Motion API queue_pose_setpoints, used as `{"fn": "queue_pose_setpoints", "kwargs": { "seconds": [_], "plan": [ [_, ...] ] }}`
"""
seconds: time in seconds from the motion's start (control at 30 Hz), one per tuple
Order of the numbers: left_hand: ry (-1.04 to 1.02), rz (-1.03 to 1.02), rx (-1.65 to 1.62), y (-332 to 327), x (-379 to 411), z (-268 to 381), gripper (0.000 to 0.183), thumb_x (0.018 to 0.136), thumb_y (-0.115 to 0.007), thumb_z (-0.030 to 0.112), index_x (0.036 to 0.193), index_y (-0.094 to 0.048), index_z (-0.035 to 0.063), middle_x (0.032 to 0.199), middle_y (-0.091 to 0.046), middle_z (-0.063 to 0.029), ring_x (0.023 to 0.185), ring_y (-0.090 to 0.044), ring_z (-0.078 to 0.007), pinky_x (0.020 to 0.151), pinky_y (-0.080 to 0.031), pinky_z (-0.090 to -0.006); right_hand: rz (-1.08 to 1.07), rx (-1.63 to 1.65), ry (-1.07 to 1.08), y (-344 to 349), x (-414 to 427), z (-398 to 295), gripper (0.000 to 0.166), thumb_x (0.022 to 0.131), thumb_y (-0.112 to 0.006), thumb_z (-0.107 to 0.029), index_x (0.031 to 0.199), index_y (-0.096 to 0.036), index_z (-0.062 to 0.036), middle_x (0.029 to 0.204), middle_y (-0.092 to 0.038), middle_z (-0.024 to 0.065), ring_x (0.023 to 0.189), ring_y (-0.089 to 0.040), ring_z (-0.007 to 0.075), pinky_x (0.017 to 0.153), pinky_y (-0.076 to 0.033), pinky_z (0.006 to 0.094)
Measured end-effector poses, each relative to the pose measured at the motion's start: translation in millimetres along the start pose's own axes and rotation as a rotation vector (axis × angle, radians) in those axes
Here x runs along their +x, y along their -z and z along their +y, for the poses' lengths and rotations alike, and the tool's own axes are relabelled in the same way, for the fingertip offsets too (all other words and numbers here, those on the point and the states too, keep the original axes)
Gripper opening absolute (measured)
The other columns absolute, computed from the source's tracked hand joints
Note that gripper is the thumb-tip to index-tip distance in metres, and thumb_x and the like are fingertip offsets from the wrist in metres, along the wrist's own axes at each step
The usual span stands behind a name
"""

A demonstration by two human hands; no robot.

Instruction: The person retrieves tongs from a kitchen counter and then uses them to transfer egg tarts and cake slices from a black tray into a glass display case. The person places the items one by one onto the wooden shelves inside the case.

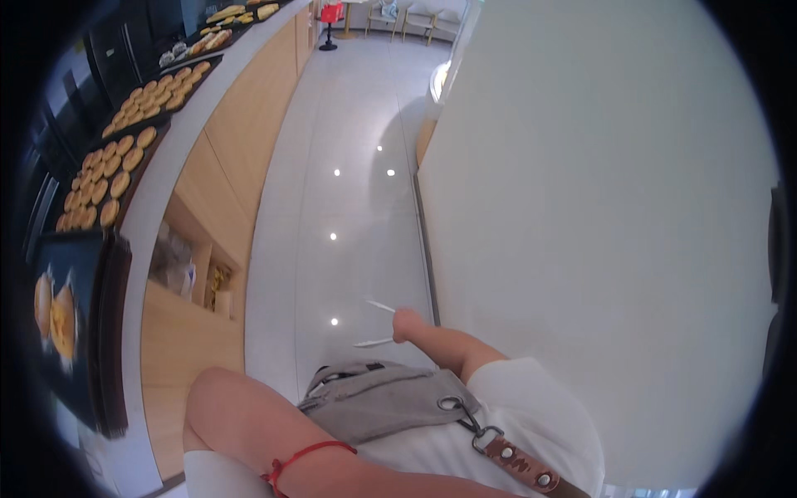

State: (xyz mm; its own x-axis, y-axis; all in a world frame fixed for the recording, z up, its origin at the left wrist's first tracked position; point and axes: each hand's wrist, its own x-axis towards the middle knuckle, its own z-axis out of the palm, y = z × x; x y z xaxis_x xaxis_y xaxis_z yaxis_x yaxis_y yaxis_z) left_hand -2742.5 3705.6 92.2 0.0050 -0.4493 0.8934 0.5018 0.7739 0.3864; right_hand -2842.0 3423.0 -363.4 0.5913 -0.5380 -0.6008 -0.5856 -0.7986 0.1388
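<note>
My right hand (pixel 408 325) is closed around a thin, pale implement (pixel 373 343). It looks like a pair of serving tongs, with two slim ends pointing left and spread apart over the floor. The right arm hangs down beside the white wall surface. My bent left forearm (pixel 361 460) crosses the bottom of the view, with a red cord round it. My left hand lies beyond the lower edge, out of view. Between the arms hangs a grey apron (pixel 380 401), clipped to a brown strap (pixel 520 464) over a white shirt.
Along the left runs a counter (pixel 205 106) with wooden cabinet fronts. Dark trays (pixel 112 274) on it carry round pastries (pixel 112 165) and filled buns (pixel 62 320). A white wall or panel (pixel 591 187) fills the right. Chairs (pixel 423 18) and a red box (pixel 332 11) stand far ahead.
</note>
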Motion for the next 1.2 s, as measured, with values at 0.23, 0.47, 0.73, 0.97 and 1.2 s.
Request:
{"fn": "queue_pose_setpoints", "kwargs": {
  "seconds": [0.23,0.47,0.73,0.97,1.2],
  "plan": [
    [0.067,0.09,0.043,171,12,34,0.024,0.088,-0.046,0.011,0.087,-0.062,-0.0062,0.096,-0.061,-0.0233,0.092,-0.059,-0.0331,0.085,-0.045,-0.0403,-0.187,0.085,0.022,35,86,-8,0.041,0.057,-0.069,-0.019,0.092,-0.061,0.0015,0.101,-0.059,0.0195,0.095,-0.058,0.0321,0.083,-0.049,0.0388],
    [0.562,0.906,0.484,442,-99,20,0.018,0.086,-0.048,0.011,0.097,-0.058,0.0017,0.096,-0.062,-0.0086,0.075,-0.058,-0.0184,0.069,-0.047,-0.0295,-0.226,0.106,-0.253,198,185,35,0.035,0.06,-0.069,-0.018,0.092,-0.065,-0.0044,0.098,-0.062,0.0156,0.093,-0.061,0.0271,0.079,-0.05,0.0368],
    [1.435,1.083,0.129,626,-244,-119,0.019,0.086,-0.053,0.017,0.088,-0.063,0.0009,0.082,-0.064,-0.0055,0.071,-0.061,-0.0123,0.061,-0.048,-0.0244,-0.004,0.434,-0.661,279,259,98,0.059,0.05,-0.078,-0.025,0.1,-0.06,0.002,0.104,-0.06,0.0172,0.097,-0.06,0.0267,0.081,-0.05,0.0328],
    [1.631,0.244,1.078,826,-212,-189,0.032,0.082,-0.058,0.035,0.079,-0.066,0.0044,0.075,-0.065,-0.0075,0.063,-0.061,-0.0191,0.061,-0.049,-0.0347,-0.21,0.488,-0.689,313,408,157,0.062,0.048,-0.079,-0.018,0.103,-0.058,0.0025,0.107,-0.059,0.0175,0.101,-0.058,0.0261,0.085,-0.048,0.0319],
    [2.256,0.036,0.929,932,-361,-163,0.033,0.079,-0.052,0.034,0.084,-0.068,0.0045,0.082,-0.065,-0.0158,0.073,-0.063,-0.0314,0.067,-0.049,-0.041,-0.198,0.419,-0.45,477,584,139,0.059,0.05,-0.077,-0.018,0.103,-0.059,0.0001,0.108,-0.059,0.0168,0.099,-0.059,0.0272,0.084,-0.049,0.0332]
  ]
}}
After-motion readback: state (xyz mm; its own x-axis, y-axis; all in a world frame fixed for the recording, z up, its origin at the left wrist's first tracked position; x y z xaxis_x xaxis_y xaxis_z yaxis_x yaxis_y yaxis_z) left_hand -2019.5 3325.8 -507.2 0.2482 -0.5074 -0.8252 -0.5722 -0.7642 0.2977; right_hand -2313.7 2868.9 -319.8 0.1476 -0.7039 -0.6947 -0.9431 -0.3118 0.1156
